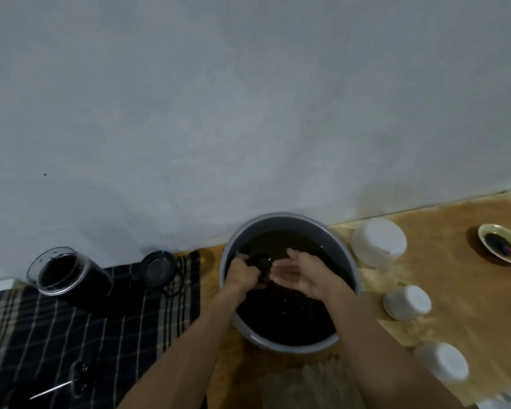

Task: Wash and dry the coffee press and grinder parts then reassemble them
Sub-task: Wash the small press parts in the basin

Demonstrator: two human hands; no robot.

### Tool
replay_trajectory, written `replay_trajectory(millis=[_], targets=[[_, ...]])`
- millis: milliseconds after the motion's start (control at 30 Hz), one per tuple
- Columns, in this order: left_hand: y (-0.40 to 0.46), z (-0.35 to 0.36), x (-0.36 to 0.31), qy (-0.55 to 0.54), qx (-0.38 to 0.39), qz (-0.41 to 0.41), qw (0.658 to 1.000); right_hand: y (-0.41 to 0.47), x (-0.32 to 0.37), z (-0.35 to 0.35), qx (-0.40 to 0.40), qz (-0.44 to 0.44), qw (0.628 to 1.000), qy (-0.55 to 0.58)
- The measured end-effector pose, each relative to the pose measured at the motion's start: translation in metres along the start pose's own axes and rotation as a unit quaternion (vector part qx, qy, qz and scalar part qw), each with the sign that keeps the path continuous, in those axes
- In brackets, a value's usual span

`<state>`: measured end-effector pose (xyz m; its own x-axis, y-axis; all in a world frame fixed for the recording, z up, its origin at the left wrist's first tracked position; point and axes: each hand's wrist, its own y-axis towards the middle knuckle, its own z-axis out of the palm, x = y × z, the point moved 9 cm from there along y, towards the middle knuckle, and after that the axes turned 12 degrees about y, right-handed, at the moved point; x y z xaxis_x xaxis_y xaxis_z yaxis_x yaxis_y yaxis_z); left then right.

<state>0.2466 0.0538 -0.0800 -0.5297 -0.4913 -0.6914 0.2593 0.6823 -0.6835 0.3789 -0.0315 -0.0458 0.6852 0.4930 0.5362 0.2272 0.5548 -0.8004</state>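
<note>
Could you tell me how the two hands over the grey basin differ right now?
The left hand has its fingers curled in a grip round a small dark part; the right hand lies open, palm up, holding nothing. The left shows its back, the right its wet palm. Both are over the dark water in the grey basin.
</note>
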Motion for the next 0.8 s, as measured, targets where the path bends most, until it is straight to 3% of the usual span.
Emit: replay_trajectory(millis=[67,167,367,433,500,600,700,800], targets=[[0.001,0.009,0.002,-0.031,0.025,0.0,0.999,-0.008,0.014,0.023,0.05,-0.009,0.997,-0.055],[0.006,0.012,0.007,-0.07,0.033,-0.013,0.997,-0.011,0.031,0.035,0.055,-0.039,0.979,-0.192],[0.015,-0.003,0.008,-0.014,-0.043,0.016,0.999,0.007,0.039,-0.026,-0.13,-0.103,0.935,-0.314],[0.012,-0.001,0.006,-0.035,-0.031,0.028,0.999,0.009,0.02,-0.041,-0.144,-0.058,0.949,-0.274],[0.01,0.002,0.001,-0.026,-0.016,0.051,0.998,0.01,0.0,-0.045,-0.137,-0.018,0.978,-0.155],[0.011,0.002,0.0,0.006,-0.027,0.07,0.997,0.007,-0.01,-0.027,-0.069,0.009,0.998,-0.006],[0.011,-0.001,0.001,0.032,-0.044,0.073,0.996,-0.006,0.006,0.008,0.037,-0.005,0.999,-0.016],[0.012,-0.002,0.005,0.047,-0.046,0.047,0.997,-0.015,0.027,0.027,0.072,-0.043,0.991,-0.102]])
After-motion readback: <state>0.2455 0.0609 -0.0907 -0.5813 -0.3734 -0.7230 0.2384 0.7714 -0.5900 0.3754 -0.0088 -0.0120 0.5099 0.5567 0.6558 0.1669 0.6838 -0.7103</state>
